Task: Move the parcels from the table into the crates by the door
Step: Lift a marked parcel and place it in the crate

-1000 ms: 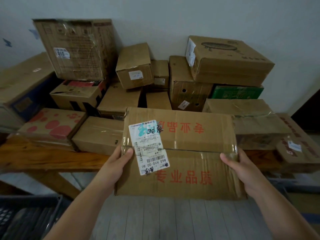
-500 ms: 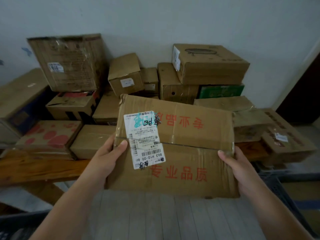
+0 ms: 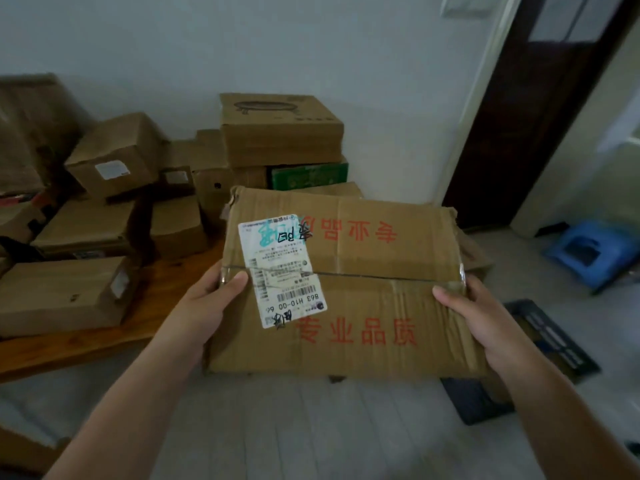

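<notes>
A wide flat cardboard parcel (image 3: 360,292) with red print and a white shipping label is held in the air in front of me, off the table. My left hand (image 3: 207,303) grips its left edge, thumb on top. My right hand (image 3: 474,317) grips its right edge, thumb on top. Several more cardboard parcels (image 3: 110,154) are stacked on the wooden table (image 3: 104,341) at the left. A dark crate (image 3: 550,334) lies on the floor at the right, partly hidden behind the parcel and my right arm.
A dark wooden door (image 3: 526,109) stands at the upper right. A blue plastic stool (image 3: 588,254) sits on the floor beside it. A green box (image 3: 308,174) lies under a brown box against the white wall. Pale tiled floor stretches below.
The parcel has come off the table and swung to the right with both hands. My view has turned right, bringing the door, the blue stool and the crate into sight.
</notes>
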Tool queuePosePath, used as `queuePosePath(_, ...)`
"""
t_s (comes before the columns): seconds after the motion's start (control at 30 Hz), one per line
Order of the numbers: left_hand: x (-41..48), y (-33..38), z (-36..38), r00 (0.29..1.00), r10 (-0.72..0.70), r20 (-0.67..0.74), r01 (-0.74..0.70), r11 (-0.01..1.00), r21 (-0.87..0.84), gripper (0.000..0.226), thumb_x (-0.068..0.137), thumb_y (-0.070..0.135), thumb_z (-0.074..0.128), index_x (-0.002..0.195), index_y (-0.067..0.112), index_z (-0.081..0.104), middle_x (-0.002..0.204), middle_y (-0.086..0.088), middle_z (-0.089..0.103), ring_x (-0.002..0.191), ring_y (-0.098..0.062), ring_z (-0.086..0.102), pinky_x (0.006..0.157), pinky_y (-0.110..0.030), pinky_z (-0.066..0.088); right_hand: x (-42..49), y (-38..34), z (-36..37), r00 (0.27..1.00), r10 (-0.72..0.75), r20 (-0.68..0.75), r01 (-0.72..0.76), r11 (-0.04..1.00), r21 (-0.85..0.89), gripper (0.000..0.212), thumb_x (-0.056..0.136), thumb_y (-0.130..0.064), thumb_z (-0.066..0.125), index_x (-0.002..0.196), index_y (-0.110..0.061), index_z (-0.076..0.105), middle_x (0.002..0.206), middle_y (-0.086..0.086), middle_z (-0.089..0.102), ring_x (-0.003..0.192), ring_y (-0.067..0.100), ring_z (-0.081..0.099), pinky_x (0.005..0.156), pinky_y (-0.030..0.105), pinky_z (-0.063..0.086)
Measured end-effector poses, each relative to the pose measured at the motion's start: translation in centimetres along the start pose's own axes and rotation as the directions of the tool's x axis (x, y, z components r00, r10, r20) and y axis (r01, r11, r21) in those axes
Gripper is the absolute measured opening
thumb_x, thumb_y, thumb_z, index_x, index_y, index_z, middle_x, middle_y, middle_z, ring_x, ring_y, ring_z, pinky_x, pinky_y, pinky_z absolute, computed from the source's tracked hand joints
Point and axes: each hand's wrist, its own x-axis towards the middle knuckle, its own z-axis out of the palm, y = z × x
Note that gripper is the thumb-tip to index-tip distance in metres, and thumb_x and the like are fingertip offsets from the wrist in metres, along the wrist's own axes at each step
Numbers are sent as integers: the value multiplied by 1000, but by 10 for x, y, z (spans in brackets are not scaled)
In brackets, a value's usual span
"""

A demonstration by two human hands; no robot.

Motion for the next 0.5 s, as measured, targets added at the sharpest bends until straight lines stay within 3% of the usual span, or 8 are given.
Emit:
queuePosePath(0.1,2,-5,59,997,-9,80,6,1000,27,21,95,32,54,108,45,44,86,12,54,77,-12,52,75,-34,43,-4,7,-56,992,18,-126,-15,1000,20,46,80,-30,70,120,-17,51,103,1,64,91,20,62,74,33,48)
queuePosePath(0.17,11,-8,98,991,-12,133,6,999,46,20,95,34,54,109,46,46,91,10,58,81,-14,55,83,-37,43,1,14,-91,981,34,-191,-37,999,-10,65,76,-40,74,131,-18,48,116,3,62,102,25,60,89,45,49)
queuePosePath(0.2,17,-10,117,988,-9,154,-1,998,62,21,95,34,54,111,45,47,91,10,59,82,-14,56,80,-35,43,3,16,-104,974,44,-223,-47,999,-8,71,74,-43,75,135,-21,46,119,3,61,105,27,60,94,50,46)
queuePosePath(0.27,31,-14,151,983,-1,185,-13,997,77,20,95,32,54,113,41,52,93,8,63,83,-15,59,70,-31,45,13,22,-132,956,58,-289,-52,998,29,60,77,-37,73,130,-23,49,118,3,61,105,27,60,96,53,45)
queuePosePath(0.4,71,-18,210,961,-31,276,-8,990,142,29,94,35,57,122,31,59,112,-2,67,96,-23,64,89,-41,50,43,28,-173,939,58,-338,-45,998,48,43,83,-31,69,120,-29,47,110,-2,60,99,19,59,79,38,48)
queuePosePath(0.5,109,-19,258,943,-63,328,11,987,159,20,93,37,58,112,33,61,111,-2,67,99,-25,64,94,-46,49,81,30,-202,921,68,-384,-44,996,71,40,84,-28,68,118,-27,48,109,-1,61,97,19,60,78,36,48)
